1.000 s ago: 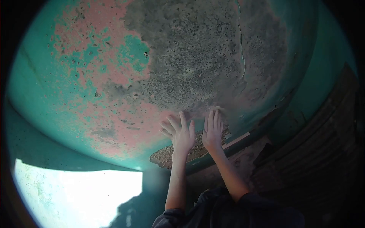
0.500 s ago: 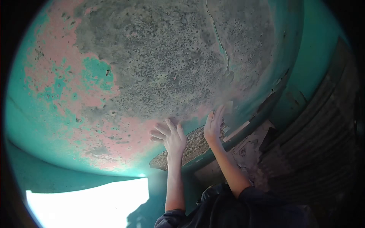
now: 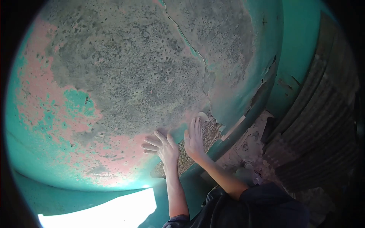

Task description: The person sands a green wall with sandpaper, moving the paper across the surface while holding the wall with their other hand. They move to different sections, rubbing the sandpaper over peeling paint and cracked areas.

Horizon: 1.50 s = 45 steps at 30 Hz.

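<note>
Both my hands are whitened with dust against a worn surface (image 3: 125,72) of grey pitted cement, pink patches and teal paint. My left hand (image 3: 165,149) has its fingers spread over the lower pink and grey edge, with nothing visible in it. Just to its right, my right hand (image 3: 194,140) has straight fingers held together, pressing a pale flat piece (image 3: 203,116) at the fingertips. The kind of piece cannot be made out. Rough exposed material (image 3: 211,135) shows under broken paint beside and behind my hands.
A long crack (image 3: 186,40) runs down the surface toward my right hand. Corrugated dark sheets (image 3: 304,152) lie at the right, near dusty rubble (image 3: 247,148). A bright opening (image 3: 102,211) is at lower left.
The view has shifted, so the crack and broken patch sit lower and further left. My right hand has moved left with the pale piece, nearer the left hand, whose fingers remain spread.
</note>
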{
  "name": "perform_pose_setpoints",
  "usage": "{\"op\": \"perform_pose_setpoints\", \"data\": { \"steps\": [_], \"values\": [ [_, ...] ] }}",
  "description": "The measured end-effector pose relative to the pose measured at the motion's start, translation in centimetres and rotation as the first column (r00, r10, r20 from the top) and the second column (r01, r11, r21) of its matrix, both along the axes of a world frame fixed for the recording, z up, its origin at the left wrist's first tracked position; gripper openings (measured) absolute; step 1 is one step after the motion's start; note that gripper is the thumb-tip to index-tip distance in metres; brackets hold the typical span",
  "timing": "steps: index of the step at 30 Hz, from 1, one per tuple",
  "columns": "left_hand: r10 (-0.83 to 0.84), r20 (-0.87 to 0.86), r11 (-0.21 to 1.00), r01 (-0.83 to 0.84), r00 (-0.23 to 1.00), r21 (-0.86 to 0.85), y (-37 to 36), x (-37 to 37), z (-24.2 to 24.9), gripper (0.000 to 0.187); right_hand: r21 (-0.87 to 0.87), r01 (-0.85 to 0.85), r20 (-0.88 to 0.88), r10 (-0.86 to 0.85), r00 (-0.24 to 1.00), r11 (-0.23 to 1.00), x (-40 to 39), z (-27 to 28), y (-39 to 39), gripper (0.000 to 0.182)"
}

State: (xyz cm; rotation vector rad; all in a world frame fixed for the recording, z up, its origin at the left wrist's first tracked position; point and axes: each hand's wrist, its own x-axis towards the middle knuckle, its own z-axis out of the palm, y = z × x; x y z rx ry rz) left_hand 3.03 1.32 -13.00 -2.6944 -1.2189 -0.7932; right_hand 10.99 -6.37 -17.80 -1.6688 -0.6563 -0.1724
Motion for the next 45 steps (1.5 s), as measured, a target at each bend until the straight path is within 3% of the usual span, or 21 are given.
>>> {"op": "perform_pose_setpoints", "data": {
  "steps": [2,4,7,14,17,21,23,27,29,30,33,35,36,39,43,45],
  "values": [
    [-0.026,0.029,0.994,0.023,0.999,0.106,0.6,-0.2,-0.7,0.07,-0.046,-0.032,0.007,0.032,0.999,0.998,-0.3,0.2,-0.4,0.064],
    [-0.012,0.011,0.998,0.012,1.0,0.054,0.2,-0.3,-0.1,0.07,-0.159,0.019,-0.084,-0.033,0.996,0.987,2.4,0.4,-1.1,0.064],
    [0.004,0.001,1.0,-0.004,1.0,0.004,-0.2,-0.2,0.3,0.07,-0.004,0.151,-0.198,-0.148,0.969,0.989,6.5,2.2,-2.2,0.064],
    [0.009,-0.014,1.0,-0.01,1.0,-0.024,-0.1,-0.3,0.3,0.071,-0.096,0.015,0.015,-0.013,1.0,0.995,1.2,0.0,-0.4,0.064],
    [0.009,-0.028,1.0,-0.01,1.0,-0.004,0.1,-0.4,0.0,0.071,0.045,0.156,-0.221,-0.142,0.965,0.987,5.9,2.4,-1.6,0.065],
    [-0.008,0.001,1.0,0.008,1.0,0.025,0.2,0.0,-0.5,0.071,0.091,0.1,-0.083,-0.093,0.992,0.991,2.7,0.7,-0.5,0.065],
    [-0.043,0.041,0.988,0.037,0.998,0.152,0.6,-0.1,-0.8,0.071,-0.039,-0.039,-0.002,0.039,0.999,0.998,-0.5,0.4,-0.3,0.064],
    [-0.035,0.024,0.995,0.032,0.999,0.09,0.4,-0.2,-0.7,0.071,-0.074,-0.048,-0.102,0.04,0.994,0.996,3.8,1.6,-1.3,0.065],
    [-0.034,0.023,0.993,0.031,0.999,0.112,0.4,-0.2,-0.8,0.072,0.148,0.164,-0.219,-0.13,0.967,0.975,6.6,2.6,-1.1,0.062],
    [-0.036,0.018,0.993,0.034,0.999,0.113,0.5,-0.4,-0.7,0.072,0.147,0.167,-0.224,-0.132,0.966,0.975,5.9,2.5,-0.8,0.062],
    [-0.02,0.003,0.997,0.019,1.0,0.074,0.6,-0.1,-0.9,0.072,0.188,0.05,-0.136,-0.024,0.99,0.981,2.5,1.5,-0.2,0.065],
    [-0.019,0.017,0.989,0.017,1.0,0.146,0.9,-0.2,-1.0,0.072,-0.027,-0.075,-0.023,0.074,0.997,0.997,0.3,0.9,-0.6,0.065],
    [-0.024,0.008,0.989,0.023,1.0,0.148,0.9,-0.3,-1.0,0.072,-0.025,-0.07,-0.032,0.069,0.997,0.997,1.0,0.7,-0.7,0.065],
    [-0.034,0.005,0.989,0.033,0.999,0.147,1.0,-0.4,-1.0,0.073,0.139,0.126,-0.307,-0.079,0.949,0.982,7.6,0.8,-2.0,0.065],
    [-0.02,0.023,0.981,0.015,1.0,0.191,1.0,-0.1,-1.1,0.073,0.271,0.123,-0.35,-0.021,0.936,0.955,9.7,0.1,-3.1,0.066],
    [-0.026,0.024,0.979,0.02,0.999,0.205,0.8,-0.2,-1.0,0.073,0.252,-0.002,-0.273,0.073,0.959,0.968,6.6,-1.4,-2.2,0.066]
  ]
}}
